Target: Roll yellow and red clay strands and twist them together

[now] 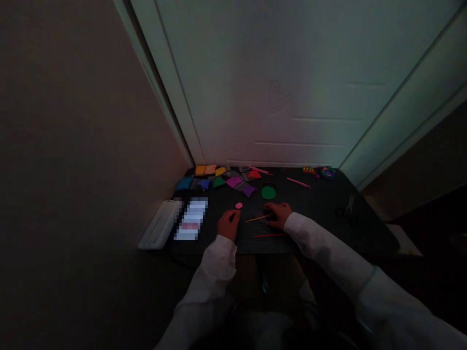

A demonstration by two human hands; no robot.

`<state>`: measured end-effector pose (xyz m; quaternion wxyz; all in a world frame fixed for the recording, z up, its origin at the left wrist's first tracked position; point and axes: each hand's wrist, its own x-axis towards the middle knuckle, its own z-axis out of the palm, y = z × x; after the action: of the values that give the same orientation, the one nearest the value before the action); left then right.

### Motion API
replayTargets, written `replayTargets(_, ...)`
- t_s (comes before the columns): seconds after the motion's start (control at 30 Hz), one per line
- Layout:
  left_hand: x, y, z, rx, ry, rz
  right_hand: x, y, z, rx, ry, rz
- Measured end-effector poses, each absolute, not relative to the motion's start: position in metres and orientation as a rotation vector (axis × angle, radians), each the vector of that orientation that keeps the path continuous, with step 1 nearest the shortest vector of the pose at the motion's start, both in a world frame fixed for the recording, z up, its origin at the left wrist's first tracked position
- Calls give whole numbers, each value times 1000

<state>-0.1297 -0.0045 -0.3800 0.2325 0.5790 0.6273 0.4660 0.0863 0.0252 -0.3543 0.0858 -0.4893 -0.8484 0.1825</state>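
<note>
My left hand rests on the dark table with its fingers curled together; whatever is in them is too small to make out. Just beyond its fingertips lies a small flat pink disc. My right hand is bent down to the tabletop, fingers closed around something dark or clear that I cannot identify. From beside those fingers a thin orange stick points toward my left hand. Nearer to me lies a thin red stick, its right end by my right sleeve. A round green disc sits beyond my right hand.
Several coloured packets line the back left. A phone with a blurred screen and a white case are at left. A pink tool, colourful small pieces and scissors lie right. A white panel stands behind.
</note>
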Motion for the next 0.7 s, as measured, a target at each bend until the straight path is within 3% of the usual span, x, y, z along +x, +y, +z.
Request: replayTargets(0.7, -129, -6, -375, 1551, 1723, 1304, 89, 11, -356, -1434, -2520, 540)
